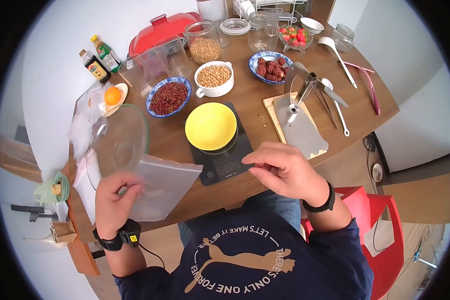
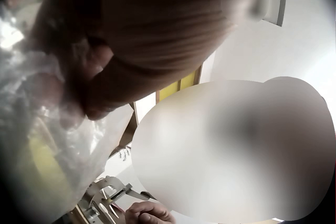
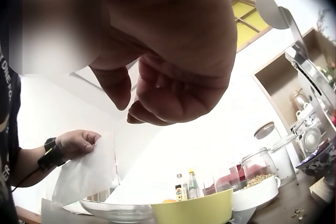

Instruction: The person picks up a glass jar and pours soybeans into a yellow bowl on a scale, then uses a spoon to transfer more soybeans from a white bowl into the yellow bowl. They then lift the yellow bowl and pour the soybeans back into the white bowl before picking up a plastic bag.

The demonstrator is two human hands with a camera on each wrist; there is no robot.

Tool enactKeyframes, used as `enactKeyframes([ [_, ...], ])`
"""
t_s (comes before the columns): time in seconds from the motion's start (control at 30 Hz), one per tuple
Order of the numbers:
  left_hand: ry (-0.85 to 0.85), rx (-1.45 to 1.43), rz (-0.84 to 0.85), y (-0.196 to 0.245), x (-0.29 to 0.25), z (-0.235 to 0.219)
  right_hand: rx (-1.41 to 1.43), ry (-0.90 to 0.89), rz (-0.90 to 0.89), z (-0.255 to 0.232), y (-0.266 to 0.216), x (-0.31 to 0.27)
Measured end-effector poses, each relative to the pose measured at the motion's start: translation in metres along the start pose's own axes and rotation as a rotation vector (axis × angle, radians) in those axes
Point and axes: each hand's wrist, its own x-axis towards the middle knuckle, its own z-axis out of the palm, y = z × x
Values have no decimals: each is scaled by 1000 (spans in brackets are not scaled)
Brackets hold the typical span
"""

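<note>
My left hand [image 1: 116, 196] pinches a clear plastic zip bag [image 1: 161, 186] by its near corner and holds it above the table's left front edge; in the right wrist view the same bag [image 3: 86, 174] hangs from that hand [image 3: 79, 142]. My right hand [image 1: 280, 170] hovers over the front right corner of a black kitchen scale [image 1: 220, 167], fingers loosely curled, holding nothing. A yellow bowl [image 1: 211, 126] sits on the scale. From the left wrist view, the bag [image 2: 37, 145] is crumpled under the fingers [image 2: 89, 77].
A clear glass bowl [image 1: 120, 140] stands left of the scale. Behind are a blue bowl of red beans [image 1: 168, 97], a white cup of chickpeas [image 1: 214, 77], a bowl of dried dates [image 1: 271, 66], jars, bottles and an orange [image 1: 112, 95]. A cutting board [image 1: 297, 125] with tools lies right.
</note>
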Motion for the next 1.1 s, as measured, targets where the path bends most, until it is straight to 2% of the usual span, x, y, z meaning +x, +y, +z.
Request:
enactKeyframes([
  [0.17,135,-46,-157,-18,-1,6,-85,-31,-51,4,-8,7],
  [0.27,177,23,-196,-23,0,7,-90,-45,-53,8,-7,8],
  [0.47,315,29,-208,-28,3,8,-69,-81,51,10,-3,3],
  [0.57,437,-59,-174,-20,8,10,-17,-57,58,12,1,0],
  [0.7,581,-282,-156,-33,8,-4,19,-64,109,10,4,-5],
  [0.77,640,-356,-149,-38,3,-16,44,-72,128,10,5,-8],
  [0.87,910,-485,-98,-83,-4,-46,45,-97,167,9,10,-13],
  [1.0,1133,-620,-117,-112,-35,-94,40,-109,169,9,16,-18],
  [1.03,1242,-613,-53,-123,-41,-109,37,-105,183,10,15,-18],
  [1.1,1285,-503,-42,-155,-64,-151,44,-84,193,10,16,-22],
])
